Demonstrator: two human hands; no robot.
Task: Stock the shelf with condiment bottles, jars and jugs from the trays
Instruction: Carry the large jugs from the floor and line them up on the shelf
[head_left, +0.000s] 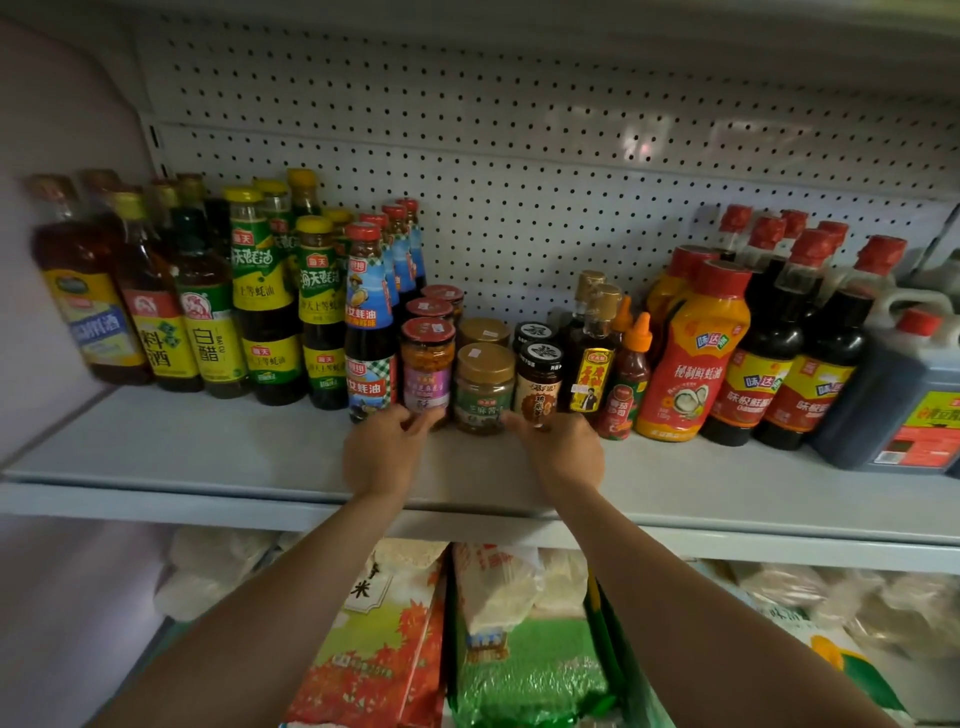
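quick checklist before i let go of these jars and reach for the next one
1. Red-lid jar upright on shelf: ok.
2. Gold-lid jar upright between its neighbours: ok.
3. Black-lid jar upright: ok.
4. Left hand fingers at the red-lid jar's base, grip: cannot tell.
5. Right hand fingers at the black-lid jar's base, grip: cannot tell.
6. Front jars level with each other: ok.

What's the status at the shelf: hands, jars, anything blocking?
Left hand touching red-lid jar at its base. Right hand at black-lid jar base; grip unclear. Gold-lid jar stands between them. Shelf front bare, nothing blocking.
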